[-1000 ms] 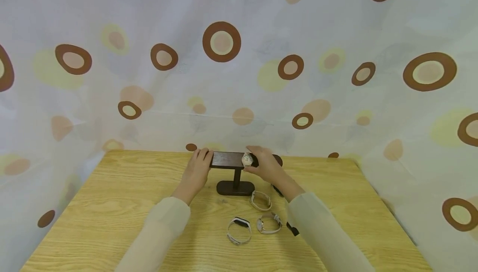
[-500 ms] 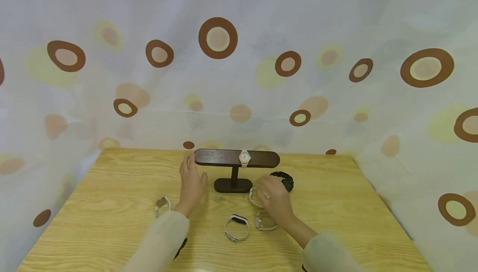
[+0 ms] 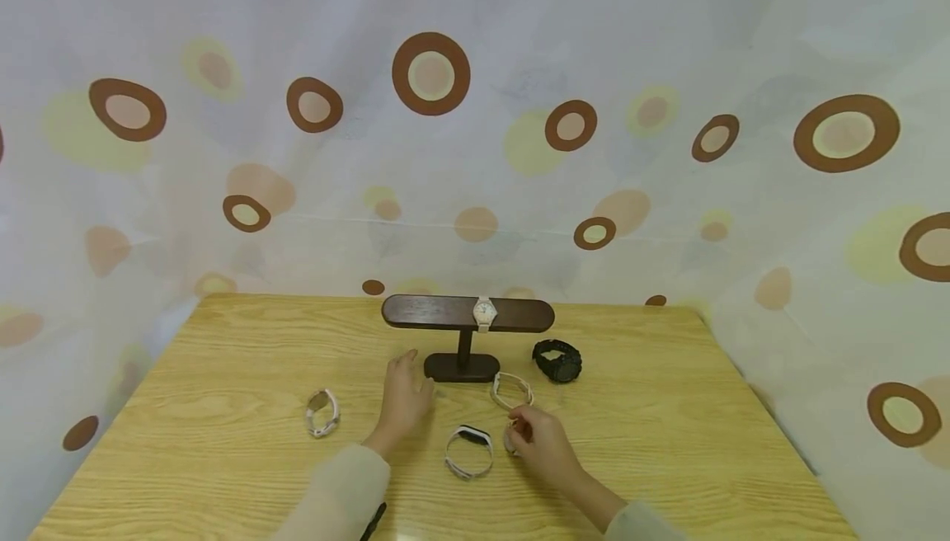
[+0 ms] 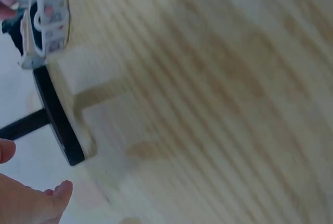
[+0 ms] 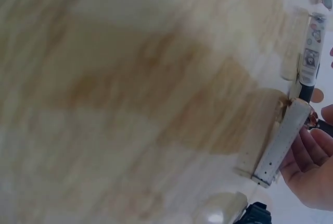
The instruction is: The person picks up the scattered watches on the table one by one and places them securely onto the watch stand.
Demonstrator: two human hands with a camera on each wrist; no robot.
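Note:
My right hand (image 3: 547,444) is at a pale-strapped wristwatch (image 3: 510,439), thumb and fingers bent about its round face and hiding most of it. In the right wrist view, the white strap (image 5: 283,143) stands on edge on the table, with fingers behind it. My left hand (image 3: 404,401) hovers holding nothing, fingers loosely spread, left of the dark wooden watch stand's base (image 3: 462,368). On the stand's bar (image 3: 430,312) a white wristwatch (image 3: 485,312) is fastened, face forward. Just beyond my right hand lies a cream band (image 3: 512,392).
A white fitness band (image 3: 469,452) lies between my hands. The black watch (image 3: 558,361) is right of the stand, and a pale-strapped watch (image 3: 322,413) lies at left. Something black (image 3: 373,522) shows beside my left sleeve. Behind the wooden table (image 3: 668,409) hangs a dotted curtain (image 3: 475,153).
Both hands have left the stand, where the white watch stays on the bar. My right hand has come down toward me to the pale-strapped watch; my left hand has dropped beside the stand's base.

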